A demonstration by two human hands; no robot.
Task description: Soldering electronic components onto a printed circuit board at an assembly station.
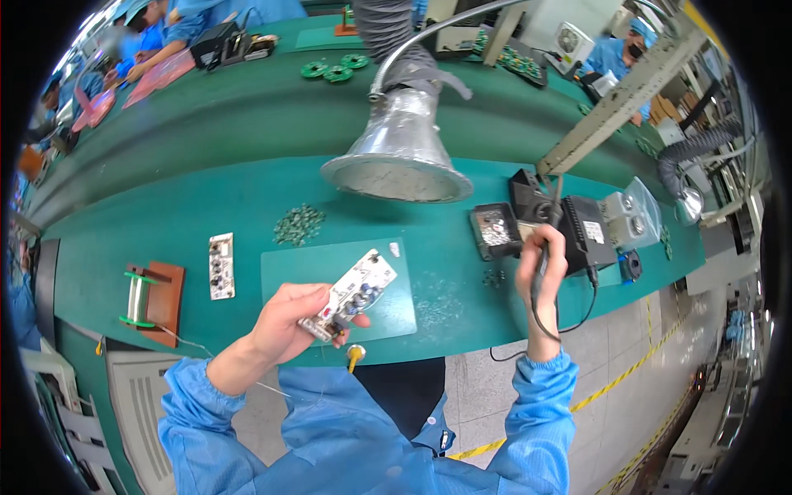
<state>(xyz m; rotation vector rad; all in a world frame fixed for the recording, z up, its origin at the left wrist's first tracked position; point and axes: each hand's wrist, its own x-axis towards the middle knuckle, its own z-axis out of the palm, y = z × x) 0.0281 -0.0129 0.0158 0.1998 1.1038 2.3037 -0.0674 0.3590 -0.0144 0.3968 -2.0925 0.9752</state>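
Left hand [289, 320] pinches circuit board [355, 289] over green mat [285, 268], right hand [542, 262] grip closed round soldering iron [554, 216] near its stand [526, 196]; I'd hold board steady by its edges, fingers clear of the tip.

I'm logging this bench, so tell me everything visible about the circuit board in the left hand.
The circuit board is a long, pale strip with blue, rounded parts and one small red one. The left hand holds its near end over the green mat, thumb on top, far end slanting right.
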